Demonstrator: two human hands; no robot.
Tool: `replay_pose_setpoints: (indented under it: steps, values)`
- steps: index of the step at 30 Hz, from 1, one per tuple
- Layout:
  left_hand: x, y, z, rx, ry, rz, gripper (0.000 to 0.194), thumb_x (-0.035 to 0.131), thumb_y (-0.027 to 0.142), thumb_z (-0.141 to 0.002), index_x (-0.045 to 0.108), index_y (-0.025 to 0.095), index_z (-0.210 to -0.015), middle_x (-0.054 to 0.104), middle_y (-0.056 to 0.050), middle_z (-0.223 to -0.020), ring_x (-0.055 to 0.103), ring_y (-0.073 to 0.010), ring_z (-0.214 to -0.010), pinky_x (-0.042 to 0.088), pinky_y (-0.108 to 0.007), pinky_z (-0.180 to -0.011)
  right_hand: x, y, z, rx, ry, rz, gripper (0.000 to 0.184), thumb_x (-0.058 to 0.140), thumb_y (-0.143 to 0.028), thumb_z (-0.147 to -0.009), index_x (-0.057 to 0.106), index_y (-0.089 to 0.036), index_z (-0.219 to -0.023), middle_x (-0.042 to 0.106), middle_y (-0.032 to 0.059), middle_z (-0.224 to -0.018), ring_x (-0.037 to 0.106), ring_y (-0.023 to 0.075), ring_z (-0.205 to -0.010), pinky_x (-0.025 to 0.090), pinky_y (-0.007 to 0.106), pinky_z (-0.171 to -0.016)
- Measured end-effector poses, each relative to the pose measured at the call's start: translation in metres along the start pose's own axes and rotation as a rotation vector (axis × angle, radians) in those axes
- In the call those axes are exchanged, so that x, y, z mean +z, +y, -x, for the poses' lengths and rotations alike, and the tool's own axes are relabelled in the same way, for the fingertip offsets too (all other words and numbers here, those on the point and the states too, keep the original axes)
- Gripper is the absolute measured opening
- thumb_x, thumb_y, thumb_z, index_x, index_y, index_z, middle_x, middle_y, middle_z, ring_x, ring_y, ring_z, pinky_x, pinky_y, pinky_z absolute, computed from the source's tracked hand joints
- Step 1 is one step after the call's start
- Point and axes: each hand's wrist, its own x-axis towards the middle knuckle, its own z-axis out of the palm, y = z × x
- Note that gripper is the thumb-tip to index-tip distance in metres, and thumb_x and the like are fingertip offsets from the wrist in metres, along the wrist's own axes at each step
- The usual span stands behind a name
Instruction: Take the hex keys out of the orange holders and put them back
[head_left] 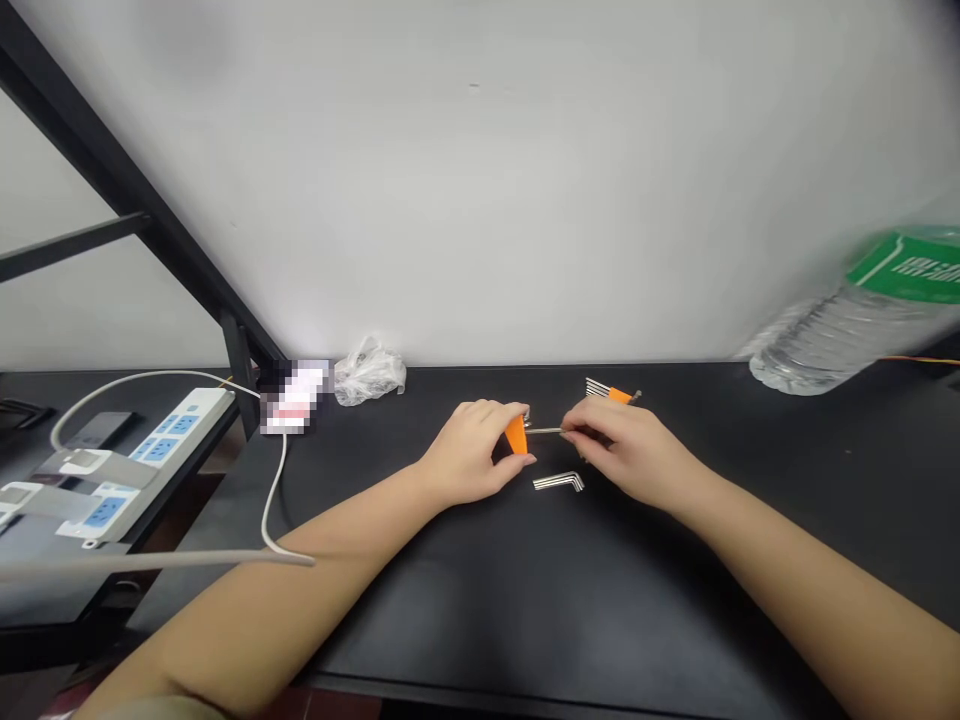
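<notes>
Between the thumb and fingers of my left hand [476, 452] is an orange hex key holder [517, 435]. My right hand [634, 445] pinches a silver hex key [546, 431], whose other end meets the holder; how deep it sits in there I cannot tell. Just below, several loose L-shaped hex keys [559, 481] lie side by side on the black table [480, 590]. Behind my right hand rests a second orange holder [619, 396] with several hex keys [598, 387] sticking out, partly covered by my fingers.
A crumpled clear plastic bag [370, 373] lies by the wall, beside a blurred-out white object [296, 398]. On the right leans a large water bottle [847, 315]. At left are a power strip [154, 455], a white cable [274, 500] and a black metal frame [142, 205].
</notes>
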Motion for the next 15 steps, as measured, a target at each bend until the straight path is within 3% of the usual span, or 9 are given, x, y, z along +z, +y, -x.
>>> replay_pose_setpoints:
  steps: [3, 7, 10, 15]
  values:
    - [0.000, 0.001, 0.000, 0.000, -0.010, -0.007, 0.054, 0.066, 0.044, -0.093, 0.048, 0.023, -0.139, 0.068, -0.009, -0.119, 0.063, -0.0270, -0.107, 0.046, -0.047, -0.101, 0.000, -0.002, 0.001, -0.021, -0.008, 0.031, 0.018, 0.049, -0.026, -0.100, 0.067, -0.024, -0.102, 0.068, 0.0086, -0.101, 0.065, 0.0219, -0.086, 0.054, 0.038, -0.076]
    - [0.000, 0.003, 0.000, 0.015, -0.027, -0.031, 0.056, 0.067, 0.045, -0.092, 0.047, 0.023, -0.140, 0.068, -0.010, -0.122, 0.063, -0.0281, -0.111, 0.044, -0.048, -0.103, 0.001, -0.012, 0.003, -0.046, -0.021, 0.108, 0.027, 0.045, -0.026, -0.102, 0.069, -0.026, -0.112, 0.066, 0.0106, -0.110, 0.065, 0.0222, -0.088, 0.054, 0.037, -0.073]
    - [0.000, 0.005, 0.001, 0.038, -0.042, -0.039, 0.057, 0.066, 0.046, -0.093, 0.046, 0.022, -0.141, 0.068, -0.010, -0.122, 0.063, -0.0276, -0.111, 0.044, -0.048, -0.104, 0.005, -0.019, 0.001, -0.067, -0.044, 0.024, 0.028, 0.044, -0.025, -0.102, 0.067, -0.026, -0.117, 0.065, 0.0100, -0.111, 0.065, 0.0212, -0.090, 0.055, 0.035, -0.077]
    - [0.001, 0.007, 0.001, 0.052, -0.062, -0.039, 0.057, 0.064, 0.046, -0.093, 0.046, 0.021, -0.141, 0.069, -0.010, -0.121, 0.063, -0.0277, -0.109, 0.043, -0.048, -0.104, 0.014, -0.017, -0.005, 0.053, -0.034, -0.191, 0.012, 0.053, -0.028, -0.098, 0.064, -0.024, -0.099, 0.065, 0.0062, -0.096, 0.062, 0.0188, -0.079, 0.053, 0.032, -0.070]
